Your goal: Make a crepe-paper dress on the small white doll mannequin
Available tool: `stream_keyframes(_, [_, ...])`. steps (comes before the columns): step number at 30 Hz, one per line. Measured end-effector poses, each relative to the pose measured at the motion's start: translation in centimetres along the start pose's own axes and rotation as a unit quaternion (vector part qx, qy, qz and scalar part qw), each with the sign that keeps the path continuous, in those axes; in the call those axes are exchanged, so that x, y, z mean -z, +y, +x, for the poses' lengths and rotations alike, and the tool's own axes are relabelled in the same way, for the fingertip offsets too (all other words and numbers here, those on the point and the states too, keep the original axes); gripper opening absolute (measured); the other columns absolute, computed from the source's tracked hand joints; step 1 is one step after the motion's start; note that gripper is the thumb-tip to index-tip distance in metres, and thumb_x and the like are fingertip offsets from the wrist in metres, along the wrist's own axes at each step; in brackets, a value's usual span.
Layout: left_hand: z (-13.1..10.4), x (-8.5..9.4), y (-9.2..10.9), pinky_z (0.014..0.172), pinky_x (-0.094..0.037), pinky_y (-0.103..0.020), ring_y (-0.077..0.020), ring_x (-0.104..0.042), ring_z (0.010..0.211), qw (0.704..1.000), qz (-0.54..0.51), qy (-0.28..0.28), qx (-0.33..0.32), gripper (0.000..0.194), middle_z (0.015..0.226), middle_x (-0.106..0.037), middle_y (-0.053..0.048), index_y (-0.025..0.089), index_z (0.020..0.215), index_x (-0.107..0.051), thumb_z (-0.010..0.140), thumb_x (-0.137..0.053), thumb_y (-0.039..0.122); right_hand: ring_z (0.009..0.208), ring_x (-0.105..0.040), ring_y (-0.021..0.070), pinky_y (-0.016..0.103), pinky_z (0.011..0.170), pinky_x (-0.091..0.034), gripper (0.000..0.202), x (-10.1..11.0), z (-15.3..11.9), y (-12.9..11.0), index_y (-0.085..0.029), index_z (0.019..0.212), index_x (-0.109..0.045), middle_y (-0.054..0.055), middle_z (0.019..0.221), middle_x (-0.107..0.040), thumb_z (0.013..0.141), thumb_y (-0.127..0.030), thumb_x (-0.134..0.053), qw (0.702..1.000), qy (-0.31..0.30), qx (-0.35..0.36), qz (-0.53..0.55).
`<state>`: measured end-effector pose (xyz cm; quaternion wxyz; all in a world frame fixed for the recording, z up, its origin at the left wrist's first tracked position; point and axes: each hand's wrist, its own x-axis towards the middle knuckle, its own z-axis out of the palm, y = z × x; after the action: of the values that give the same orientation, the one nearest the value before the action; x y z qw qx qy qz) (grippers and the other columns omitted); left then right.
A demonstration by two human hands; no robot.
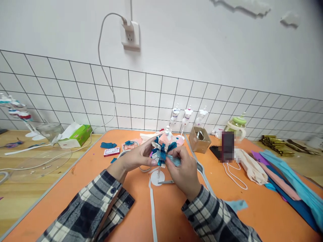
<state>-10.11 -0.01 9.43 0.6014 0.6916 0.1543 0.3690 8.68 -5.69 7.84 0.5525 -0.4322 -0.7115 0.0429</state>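
Observation:
A small white dress form on a round white base (157, 178) stands on the orange table. Teal and white ruffled fabric (159, 153) covers its front, with peach cloth near the top. My left hand (139, 154) wraps around the form's left side, thumb against the lower ruffles. On the right, my right hand (183, 168) pinches the teal fabric between thumb and fingers. Light blue cloth (176, 161) shows beside those fingers. Scissors (166, 182) lie by the base, mostly hidden under my right hand.
Three small dress forms (187, 116) and a cardboard box (200, 140) stand behind. Fabric strips (285, 178) and a dark phone-like object (227, 147) are right. A red-and-white box (111, 152) and tissue box (76, 136) are left. A white ribbon (152, 215) runs toward the front.

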Motion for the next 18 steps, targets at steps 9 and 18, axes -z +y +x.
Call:
stream_keyframes(9, [0.2,-1.1,-0.3,0.073,-0.052,-0.032,-0.0213,-0.062,0.086,0.989,0.073,0.119,0.049,0.041,0.093,-0.065,-0.004,0.018,0.104,-0.063,0.074,-0.078,0.042,0.06,-0.054,0.0133,0.024,0.057,-0.039,0.017,0.0,0.3,0.2,-0.023,0.078,-0.045,-0.004,0.069,-0.059,0.079,-0.021,-0.062,0.999,0.017,-0.036,0.012])
stream_keyframes(18, [0.4,-1.1,-1.2,0.073,-0.051,-0.032,-0.0234,-0.063,0.086,0.985,0.096,0.129,0.071,0.04,0.093,-0.07,-0.004,0.018,0.099,-0.066,0.069,-0.08,0.04,0.063,-0.054,0.0138,0.024,0.058,-0.039,0.013,-0.2,0.4,0.6,-0.023,0.079,-0.048,-0.003,0.07,-0.057,0.08,-0.022,-0.061,0.997,-0.008,-0.066,0.048])
